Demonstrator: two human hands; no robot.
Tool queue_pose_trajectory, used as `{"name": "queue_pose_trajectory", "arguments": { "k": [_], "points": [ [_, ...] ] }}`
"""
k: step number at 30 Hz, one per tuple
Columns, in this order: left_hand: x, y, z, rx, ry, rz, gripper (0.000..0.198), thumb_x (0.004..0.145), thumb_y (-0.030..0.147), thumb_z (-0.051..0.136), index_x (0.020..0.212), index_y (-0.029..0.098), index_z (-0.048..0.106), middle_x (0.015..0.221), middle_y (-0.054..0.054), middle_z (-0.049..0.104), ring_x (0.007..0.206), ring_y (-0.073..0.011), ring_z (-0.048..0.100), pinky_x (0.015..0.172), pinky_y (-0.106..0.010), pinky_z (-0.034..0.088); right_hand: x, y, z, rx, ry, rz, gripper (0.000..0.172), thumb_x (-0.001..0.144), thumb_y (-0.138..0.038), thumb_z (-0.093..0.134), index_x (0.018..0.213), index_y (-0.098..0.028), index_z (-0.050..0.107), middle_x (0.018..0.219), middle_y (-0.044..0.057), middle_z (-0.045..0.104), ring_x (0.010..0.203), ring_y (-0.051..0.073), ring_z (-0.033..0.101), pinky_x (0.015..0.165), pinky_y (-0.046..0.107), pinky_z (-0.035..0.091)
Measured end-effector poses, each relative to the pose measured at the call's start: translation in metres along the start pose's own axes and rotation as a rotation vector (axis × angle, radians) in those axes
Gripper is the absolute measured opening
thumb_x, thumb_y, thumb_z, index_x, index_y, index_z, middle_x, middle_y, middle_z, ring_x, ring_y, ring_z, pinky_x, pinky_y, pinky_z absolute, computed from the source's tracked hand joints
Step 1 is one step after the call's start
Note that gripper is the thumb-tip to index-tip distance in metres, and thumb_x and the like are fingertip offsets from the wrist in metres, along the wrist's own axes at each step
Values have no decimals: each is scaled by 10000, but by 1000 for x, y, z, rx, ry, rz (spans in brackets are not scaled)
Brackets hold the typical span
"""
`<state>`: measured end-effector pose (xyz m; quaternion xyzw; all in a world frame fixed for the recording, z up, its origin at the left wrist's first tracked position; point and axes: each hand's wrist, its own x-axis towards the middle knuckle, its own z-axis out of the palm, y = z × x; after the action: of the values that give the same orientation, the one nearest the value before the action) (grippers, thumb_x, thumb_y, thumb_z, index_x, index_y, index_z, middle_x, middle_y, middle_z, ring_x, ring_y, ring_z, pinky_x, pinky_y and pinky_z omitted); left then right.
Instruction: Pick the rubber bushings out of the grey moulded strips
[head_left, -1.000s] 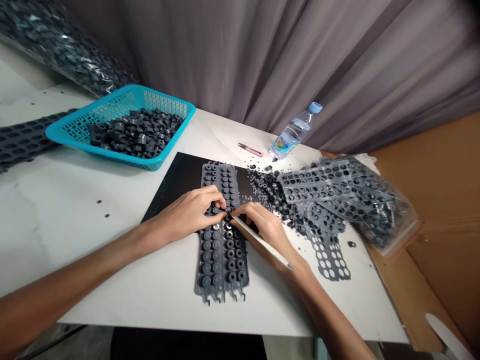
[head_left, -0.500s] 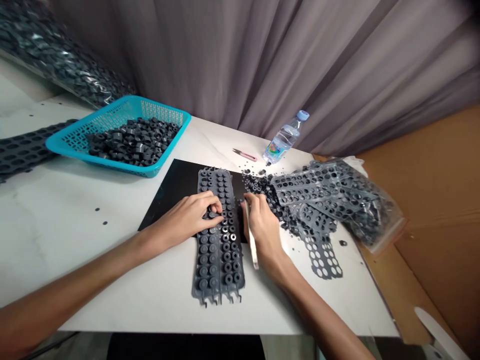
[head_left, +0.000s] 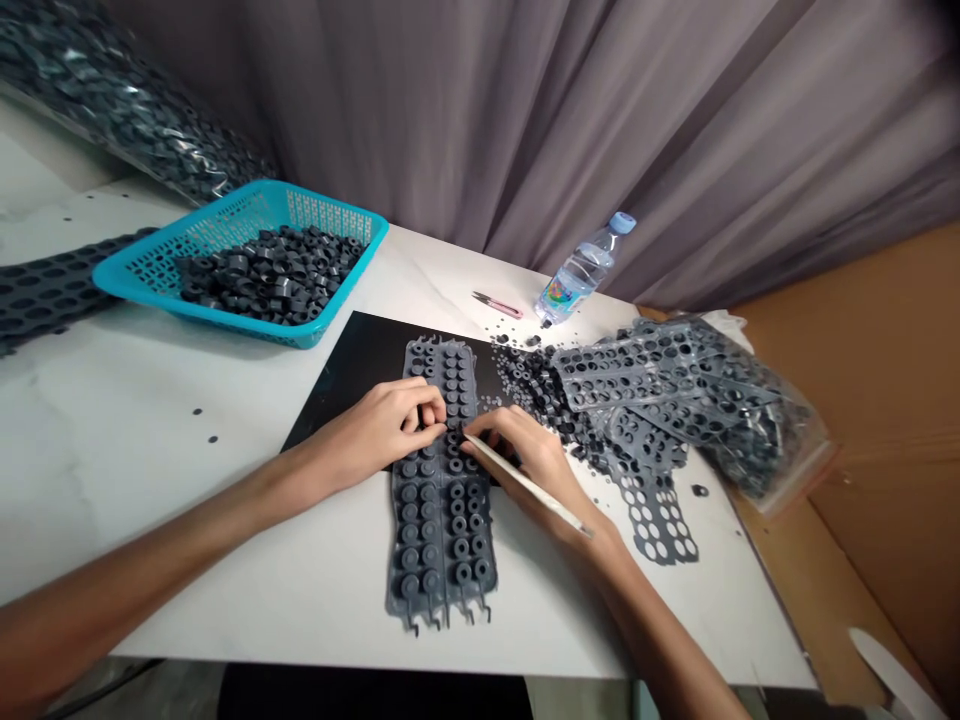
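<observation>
Rubber sheet [head_left: 441, 500]: lying flat on the white table [head_left: 150, 420], its far end over a black mat [head_left: 360, 360], studded with round grey parts.
Left hand [head_left: 379, 430]: fingers curling down onto the sheet, pinching perhaps one part.
Right hand [head_left: 529, 462]: gripping a thin white tool [head_left: 525, 483], tip touching the sheet.
Turquoise basket [head_left: 150, 272]: holding loose grey rings.
Plastic bag [head_left: 780, 440]: holding punched-out sheets.
Water bottle [head_left: 581, 270]: label writing unreadable.

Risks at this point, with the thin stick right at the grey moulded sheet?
1. The right hand holds the thin pale stick with its tip close to the left hand fingers on the grey moulded sheet of rings: a slip might jab them.
2. The loose pile of small grey rings lies beside the right hand; a nudge might scatter it.
</observation>
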<state>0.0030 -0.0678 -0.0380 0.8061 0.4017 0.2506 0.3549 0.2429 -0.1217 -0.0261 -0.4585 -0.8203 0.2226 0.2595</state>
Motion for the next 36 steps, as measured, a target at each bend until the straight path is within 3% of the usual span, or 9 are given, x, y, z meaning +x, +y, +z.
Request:
{"name": "queue_pose_trajectory", "arguments": {
  "k": [10, 12, 15, 20, 24, 29, 32, 36],
  "points": [
    [2, -4, 5, 34, 13, 10, 104, 911, 285, 681, 957, 210, 735, 865, 10, 624, 694, -124, 575, 643, -264, 429, 5, -5, -1, -150, -26, -19, 210, 1073, -407, 549, 1078, -225, 653, 989, 46, 694, 857, 190, 619, 752, 293, 478],
    [3, -4, 6, 44, 16, 1, 88, 900, 266, 692, 955, 213, 735, 865, 17, 625, 695, -121, 574, 649, -265, 424, 5, -5, 1, -195, -16, -16, 235, 1082, -409, 526, 1144, -214, 641, 1014, 57, 698, 869, 190, 637, 756, 291, 493],
    [4, -5, 6, 52, 18, -7, 74, 887, 251, 712, 949, 217, 732, 858, 28, 627, 698, -119, 570, 667, -265, 424, 6, -2, 8, -320, -5, -65, 271, 1105, -370, 475, 1269, -205, 615, 1068, 79, 709, 935, 206, 658, 822, 312, 516],
    [6, -4, 6, 54, 19, -10, 86, 884, 271, 738, 953, 221, 729, 861, 33, 633, 697, -120, 565, 672, -264, 421, 7, 2, 27, -512, 62, -91, 252, 1112, -324, 441, 1218, -187, 624, 1083, 105, 709, 967, 243, 658, 852, 364, 534],
    [6, -4, 6, 76, 13, -14, 94, 893, 291, 732, 958, 223, 728, 857, 32, 627, 696, -121, 561, 668, -268, 416, 6, -2, 32, -474, 145, 18, 281, 1118, -316, 399, 1287, -165, 566, 1114, 127, 677, 978, 254, 660, 785, 368, 554],
    [5, -4, 6, 60, 1, -33, 100, 888, 304, 722, 947, 223, 727, 856, 32, 623, 651, -110, 542, 649, -269, 415, 1, 10, 7, -470, 320, 269, 316, 1108, -355, 396, 1302, -176, 571, 1148, 132, 656, 1006, 279, 661, 799, 398, 543],
    [3, 0, 4, 63, -7, -24, 93, 898, 301, 703, 951, 225, 710, 858, 34, 617, 641, -107, 532, 637, -262, 411, -4, 20, -6, -397, 268, 274, 318, 1097, -358, 420, 1321, -206, 585, 1121, 120, 668, 968, 274, 659, 806, 403, 529],
    [0, 7, 0, 148, 0, 20, 109, 960, 279, 625, 1052, 240, 669, 849, 40, 611, 648, -111, 535, 628, -260, 387, -8, 17, -8, -126, 136, 188, 272, 1063, -382, 547, 1303, -263, 597, 1060, 54, 691, 842, 204, 638, 803, 343, 520]
  ]
}}
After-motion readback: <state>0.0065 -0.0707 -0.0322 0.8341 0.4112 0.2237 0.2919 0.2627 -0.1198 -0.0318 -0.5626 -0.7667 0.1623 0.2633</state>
